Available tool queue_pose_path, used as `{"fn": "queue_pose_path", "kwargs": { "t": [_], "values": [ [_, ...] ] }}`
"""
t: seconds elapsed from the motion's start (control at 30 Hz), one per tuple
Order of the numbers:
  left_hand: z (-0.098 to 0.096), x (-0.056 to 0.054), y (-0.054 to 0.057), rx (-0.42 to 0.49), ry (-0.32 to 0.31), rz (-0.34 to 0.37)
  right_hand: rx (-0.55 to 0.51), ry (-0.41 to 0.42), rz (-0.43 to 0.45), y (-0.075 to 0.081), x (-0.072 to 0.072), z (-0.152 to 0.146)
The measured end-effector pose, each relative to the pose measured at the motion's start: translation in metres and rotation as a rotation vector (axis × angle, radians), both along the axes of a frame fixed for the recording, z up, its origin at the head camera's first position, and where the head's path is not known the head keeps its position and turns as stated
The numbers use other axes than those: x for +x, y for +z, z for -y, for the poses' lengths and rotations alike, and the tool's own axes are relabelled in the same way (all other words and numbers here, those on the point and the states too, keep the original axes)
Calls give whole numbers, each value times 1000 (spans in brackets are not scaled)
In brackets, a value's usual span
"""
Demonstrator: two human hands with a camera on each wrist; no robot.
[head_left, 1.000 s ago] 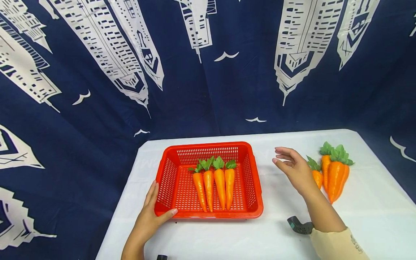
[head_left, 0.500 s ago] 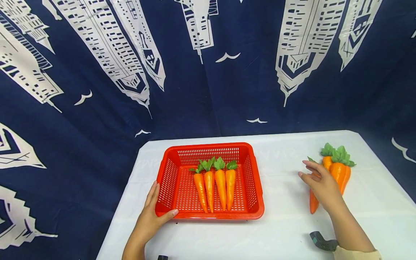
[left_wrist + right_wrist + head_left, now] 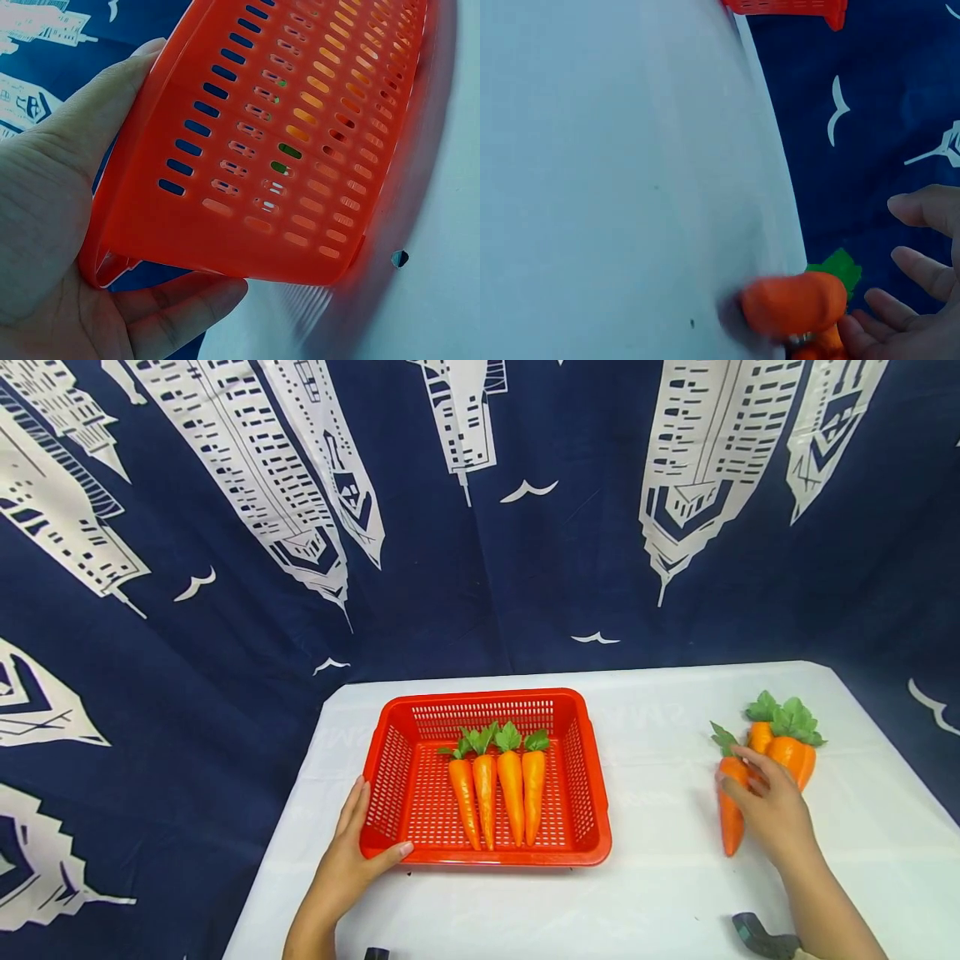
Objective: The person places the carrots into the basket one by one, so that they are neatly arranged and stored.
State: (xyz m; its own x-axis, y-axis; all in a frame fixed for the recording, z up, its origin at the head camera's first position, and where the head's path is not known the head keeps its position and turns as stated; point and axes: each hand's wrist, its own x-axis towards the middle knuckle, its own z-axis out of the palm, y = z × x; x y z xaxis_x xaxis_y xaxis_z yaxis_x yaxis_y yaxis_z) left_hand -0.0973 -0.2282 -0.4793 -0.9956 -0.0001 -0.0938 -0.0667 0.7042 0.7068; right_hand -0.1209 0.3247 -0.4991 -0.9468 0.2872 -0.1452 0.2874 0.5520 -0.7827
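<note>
A red plastic basket (image 3: 487, 857) sits on the white table with several carrots (image 3: 483, 793) side by side inside, leafy tops pointing away. My left hand (image 3: 341, 860) holds its near left corner, thumb along the front rim and fingers along the left side; the left wrist view shows the slotted basket wall (image 3: 172, 232) close up. Over at the right, my right hand (image 3: 776, 810) is beside a single carrot (image 3: 732, 827), its fingertips at the upper part. In the right wrist view the fingers are spread, and that blurred carrot (image 3: 780, 304) lies off their tips.
More carrots with green leaves (image 3: 798, 760) lie behind the right hand, partly covered by it. White tablecloth (image 3: 645, 827) stretches between basket and loose carrots. A dark blue curtain (image 3: 487, 602) with white building prints hangs behind the table. A dark wrist device (image 3: 761, 935) is on the right forearm.
My right hand has moved right and toward me, from beside the basket to the single carrot, which it previously passed in front of. The left hand stays on the basket.
</note>
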Motion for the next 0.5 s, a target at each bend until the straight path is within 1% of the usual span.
{"fn": "queue_pose_path", "kwargs": {
  "t": [0.1,0.33,0.5],
  "values": [
    [0,0,0,4,0,-2,5,-5,-6,-1,1,3],
    [0,0,0,5,11,4,60,2,-40,-5,-2,8],
    [0,0,1,8,9,1,90,10,-14,-9,-5,9]
  ]
}}
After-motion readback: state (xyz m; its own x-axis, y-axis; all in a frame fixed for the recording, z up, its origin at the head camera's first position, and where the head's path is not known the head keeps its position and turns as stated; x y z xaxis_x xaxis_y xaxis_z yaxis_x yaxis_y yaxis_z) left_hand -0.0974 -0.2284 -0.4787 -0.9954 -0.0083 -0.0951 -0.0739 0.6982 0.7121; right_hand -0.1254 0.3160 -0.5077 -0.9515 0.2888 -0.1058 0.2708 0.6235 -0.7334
